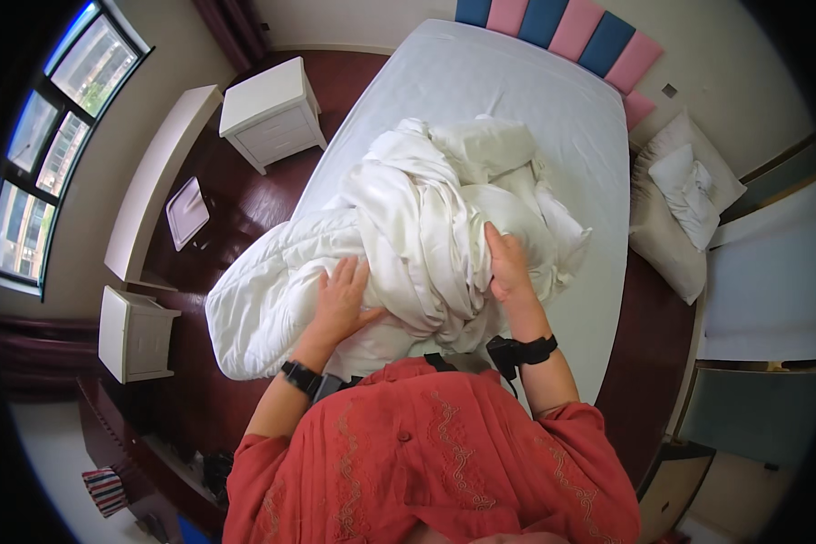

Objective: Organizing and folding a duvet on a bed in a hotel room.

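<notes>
A heap of white bedding [415, 224], crumpled and folded over itself, lies on a bed with a pale fitted sheet [557, 88]. Its quilted part, a white duvet [265, 292], spreads to the left and hangs past the bed's edge. My left hand [343, 299] rests on the duvet with its fingers spread, beside the gathered folds. At the right side of the folds is my right hand [508, 265], thumb side up, its fingers partly hidden against the cloth; whether it grips any is unclear. Each wrist wears a black strap with a small device.
A pink and blue padded headboard [571, 34] stands at the bed's far end. Pillows [673, 197] lie to the right of the bed. On the left are a white nightstand [272, 109], a second white cabinet [136, 333], a low curved white bench-like piece [163, 177] and a window [61, 122].
</notes>
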`<state>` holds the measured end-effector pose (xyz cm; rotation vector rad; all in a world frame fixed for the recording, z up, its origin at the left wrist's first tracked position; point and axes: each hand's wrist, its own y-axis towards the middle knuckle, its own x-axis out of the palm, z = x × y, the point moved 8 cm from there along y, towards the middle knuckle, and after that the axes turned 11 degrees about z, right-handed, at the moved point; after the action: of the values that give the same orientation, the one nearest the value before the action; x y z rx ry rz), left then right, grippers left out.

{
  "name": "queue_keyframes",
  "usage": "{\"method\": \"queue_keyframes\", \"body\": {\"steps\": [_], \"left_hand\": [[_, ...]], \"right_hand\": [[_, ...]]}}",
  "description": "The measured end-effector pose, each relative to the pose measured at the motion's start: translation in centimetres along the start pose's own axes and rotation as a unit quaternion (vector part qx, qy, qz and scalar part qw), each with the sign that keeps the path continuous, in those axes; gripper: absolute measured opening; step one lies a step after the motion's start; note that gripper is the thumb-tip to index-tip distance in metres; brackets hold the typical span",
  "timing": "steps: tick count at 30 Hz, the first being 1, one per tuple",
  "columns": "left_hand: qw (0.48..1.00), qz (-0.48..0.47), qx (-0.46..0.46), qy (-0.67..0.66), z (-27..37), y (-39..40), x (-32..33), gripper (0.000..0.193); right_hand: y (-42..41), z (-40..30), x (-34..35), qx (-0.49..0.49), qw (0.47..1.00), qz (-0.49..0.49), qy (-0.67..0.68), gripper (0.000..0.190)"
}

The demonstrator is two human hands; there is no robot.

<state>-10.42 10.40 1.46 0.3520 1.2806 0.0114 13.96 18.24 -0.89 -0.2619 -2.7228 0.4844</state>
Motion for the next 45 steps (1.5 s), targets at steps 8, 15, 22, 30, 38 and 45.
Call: {"method": "queue_keyframes", "body": {"steps": [8,15,22,30,38,45], "left_hand": [[0.986,-0.156,0.051,-0.022,-0.4,-0.7,8.4,0.04],[0.976,-0.205,-0.025,-0.069,-1.3,-4.0,6.4,0.042],[0.977,-0.186,-0.052,-0.084,-1.8,-4.3,3.9,0.038],[0.975,-0.162,-0.122,-0.097,-1.8,-4.0,-0.7,0.024],[0.975,-0.1,-0.17,-0.1,-3.8,-4.0,-2.0,0.027],[0.977,-0.058,-0.175,-0.11,-3.9,-3.6,-1.7,0.028]], "right_hand": [[-1.9,3.9,-3.0,-0.101,0.96,-0.051,-0.254,0.039],[-1.3,6.3,-20.5,-0.032,0.937,0.206,-0.28,0.033],[0.7,8.0,-29.2,0.08,0.864,0.326,-0.374,0.074],[4.5,18.1,-29.7,0.095,0.933,0.327,-0.118,0.031],[6.5,-5.8,-31.0,-0.052,0.951,0.254,0.17,0.024],[5.1,-30.9,-31.6,-0.4,0.863,0.28,0.134,0.024]]}}
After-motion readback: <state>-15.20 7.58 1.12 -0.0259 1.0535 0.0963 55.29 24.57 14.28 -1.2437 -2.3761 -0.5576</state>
